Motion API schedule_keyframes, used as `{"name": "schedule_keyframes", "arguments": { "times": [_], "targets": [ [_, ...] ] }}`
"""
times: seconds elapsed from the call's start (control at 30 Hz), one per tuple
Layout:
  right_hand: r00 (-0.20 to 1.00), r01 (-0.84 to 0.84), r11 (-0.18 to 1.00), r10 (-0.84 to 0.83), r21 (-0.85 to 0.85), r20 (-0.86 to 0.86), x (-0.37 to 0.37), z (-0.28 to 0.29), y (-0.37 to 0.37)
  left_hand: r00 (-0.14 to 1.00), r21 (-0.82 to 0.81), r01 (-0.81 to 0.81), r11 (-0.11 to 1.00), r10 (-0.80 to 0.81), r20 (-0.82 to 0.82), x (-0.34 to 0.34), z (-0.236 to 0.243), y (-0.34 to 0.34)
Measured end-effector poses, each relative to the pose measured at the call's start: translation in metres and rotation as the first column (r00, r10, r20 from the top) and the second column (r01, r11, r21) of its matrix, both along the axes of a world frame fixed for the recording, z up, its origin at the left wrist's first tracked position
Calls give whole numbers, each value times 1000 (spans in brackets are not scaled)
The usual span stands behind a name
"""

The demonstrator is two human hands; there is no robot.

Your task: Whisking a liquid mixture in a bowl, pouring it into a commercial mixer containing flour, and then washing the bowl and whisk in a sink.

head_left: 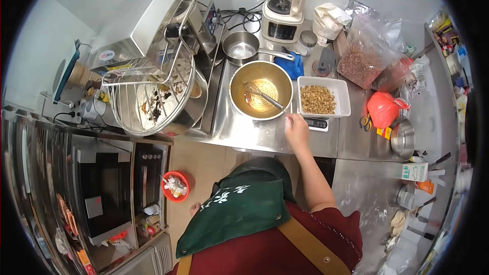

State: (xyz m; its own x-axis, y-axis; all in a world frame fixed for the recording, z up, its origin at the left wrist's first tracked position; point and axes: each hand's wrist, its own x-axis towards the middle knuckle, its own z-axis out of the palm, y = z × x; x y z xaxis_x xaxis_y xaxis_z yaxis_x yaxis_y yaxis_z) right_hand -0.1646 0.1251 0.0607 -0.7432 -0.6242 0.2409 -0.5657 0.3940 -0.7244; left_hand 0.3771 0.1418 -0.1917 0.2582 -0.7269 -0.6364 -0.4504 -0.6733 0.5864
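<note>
My right hand (pixel 297 131) is at the counter's front, fingers curled in, between a deep metal bowl (pixel 236 98) and the small digital scale (pixel 317 124). Whatever its fingertips hold, if anything, is too small to make out. In the bowl a wire whisk (pixel 265 97) leans with its handle toward my right hand, over a shiny amber liquid (pixel 262 110). A white rectangular tray (pixel 344 97) of chopped brown nuts (pixel 317 100) stands right of the bowl, by the scale. My left hand (pixel 195 209) hangs low beside my green apron, mostly hidden, its fingers unclear.
A large stand mixer (pixel 147 25) with a wire guard fills the left, white mixture in its bowl. Behind are a saucepan (pixel 241 47) and a blender (pixel 283 7). Bags of nuts (pixel 359 63), a red bag (pixel 384 109) and scissors (pixel 365 122) lie right. A red bin (pixel 189 186) stands on the floor.
</note>
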Motion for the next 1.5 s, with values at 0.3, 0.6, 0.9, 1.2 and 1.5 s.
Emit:
{"name": "schedule_keyframes", "arguments": {
  "times": [0.3, 0.6, 0.9, 1.2, 1.5],
  "targets": [
    [994, -48, 978, 26, 204, 108, 30, -43, 8, 1000, -18, -10, 1000, 9, -28, 32, -4, 28],
    [958, -237, 944, 187, 231, 219, 53, -53, 4, 998, -3, -30, 1000, 29, -50, 25, 8, 36],
    [949, -291, 910, 236, 296, 208, 57, -72, 15, 976, 51, 188, 981, -181, -124, -34, 16, -11],
    [965, -208, 929, 144, 307, 217, 52, -66, 36, 893, 101, 438, 893, -419, -166, -78, 10, -60],
    [972, -174, 922, 104, 347, 213, 51, -68, 52, 837, 124, 540, 833, -515, -184, -100, 13, -87]
  ]
}}
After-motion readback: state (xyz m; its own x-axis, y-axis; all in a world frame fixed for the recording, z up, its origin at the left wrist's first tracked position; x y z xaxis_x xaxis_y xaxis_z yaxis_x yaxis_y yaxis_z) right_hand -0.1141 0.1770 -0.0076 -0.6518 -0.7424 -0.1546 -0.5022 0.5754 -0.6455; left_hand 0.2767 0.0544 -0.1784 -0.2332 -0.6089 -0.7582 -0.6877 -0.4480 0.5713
